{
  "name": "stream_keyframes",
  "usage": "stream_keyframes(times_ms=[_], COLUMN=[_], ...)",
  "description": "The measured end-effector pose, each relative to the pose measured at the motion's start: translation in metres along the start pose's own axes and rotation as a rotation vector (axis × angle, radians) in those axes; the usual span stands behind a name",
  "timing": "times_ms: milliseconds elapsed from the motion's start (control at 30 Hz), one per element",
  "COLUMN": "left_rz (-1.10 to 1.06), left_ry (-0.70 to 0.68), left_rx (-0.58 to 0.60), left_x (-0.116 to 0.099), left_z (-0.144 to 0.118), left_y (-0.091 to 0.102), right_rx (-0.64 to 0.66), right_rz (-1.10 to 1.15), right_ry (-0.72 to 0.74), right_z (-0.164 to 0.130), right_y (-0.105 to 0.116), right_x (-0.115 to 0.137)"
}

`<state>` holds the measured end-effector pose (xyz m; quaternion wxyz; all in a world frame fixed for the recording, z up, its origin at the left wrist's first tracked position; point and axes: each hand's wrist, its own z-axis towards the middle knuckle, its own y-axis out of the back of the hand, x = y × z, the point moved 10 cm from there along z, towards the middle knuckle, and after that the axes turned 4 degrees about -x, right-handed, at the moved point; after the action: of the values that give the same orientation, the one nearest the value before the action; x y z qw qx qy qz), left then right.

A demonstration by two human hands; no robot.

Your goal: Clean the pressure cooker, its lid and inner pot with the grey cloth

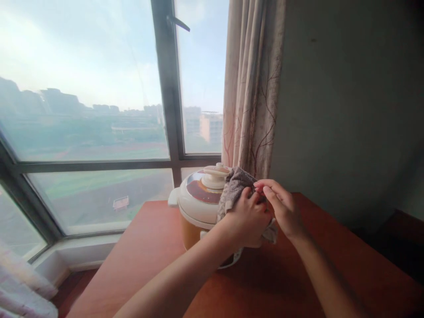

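A round pressure cooker [198,214] with a white rim, brown body and knobbed lid stands upright on the reddish wooden table [139,251]. A grey-brown cloth [236,187] is draped over the right side of its lid and hangs down that side. My left hand [250,218] lies against the cloth with its fingers curled on it, at the cooker's right side. Close beside it, my right hand [281,207] has thumb and fingertips brought together at the cloth's edge. Whatever lies between those fingertips is too small to make out.
Behind the table is a large window [92,88] with a dark frame and a handle [180,24]. A patterned curtain [251,88] hangs right behind the cooker, beside a grey wall [344,110]. Another light curtain [23,282] is at the lower left.
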<state>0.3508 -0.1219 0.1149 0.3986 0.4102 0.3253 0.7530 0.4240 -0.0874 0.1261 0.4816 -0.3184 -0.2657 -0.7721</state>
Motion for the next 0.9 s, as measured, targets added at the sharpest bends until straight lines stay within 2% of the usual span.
stream_keyframes(times_ms=[133,267,333,400,467,533,567,600,667,767,900], left_rz=[-0.065,-0.369,-0.564,-0.629,-0.591,-0.624,-0.649,-0.691,-0.786,-0.954,-1.105], left_ry=[-0.101,-0.068,0.028,0.302,0.652,0.965,1.072,1.136,1.238,1.315,1.307], left_rx=[-0.049,-0.195,-0.334,-0.574,-0.732,-0.846,-0.901,-0.901,-0.88,-0.849,-0.92], left_x=[-0.006,0.0,0.022,0.07,0.121,0.164,0.178,0.189,0.203,0.208,0.205], left_z=[-0.011,-0.054,-0.086,-0.131,-0.183,-0.233,-0.252,-0.262,-0.272,-0.267,-0.254], left_y=[0.012,0.049,0.065,0.073,0.064,0.043,0.032,0.02,-0.003,-0.033,-0.051], right_rx=[0.058,0.094,0.095,0.08,0.053,0.017,0.0,-0.015,-0.047,-0.108,-0.141], right_rz=[-0.056,-0.265,-0.431,-0.583,-0.696,-0.762,-0.783,-0.797,-0.811,-0.809,-0.76], right_ry=[-0.008,0.114,0.206,0.279,0.316,0.332,0.339,0.347,0.367,0.376,0.332], right_z=[-0.013,-0.025,-0.035,-0.046,-0.057,-0.066,-0.071,-0.075,-0.086,-0.103,-0.121], right_y=[-0.011,-0.03,-0.042,-0.055,-0.066,-0.074,-0.078,-0.081,-0.088,-0.093,-0.093], right_x=[-0.011,-0.005,0.002,0.009,0.014,0.019,0.021,0.023,0.026,0.025,0.013])
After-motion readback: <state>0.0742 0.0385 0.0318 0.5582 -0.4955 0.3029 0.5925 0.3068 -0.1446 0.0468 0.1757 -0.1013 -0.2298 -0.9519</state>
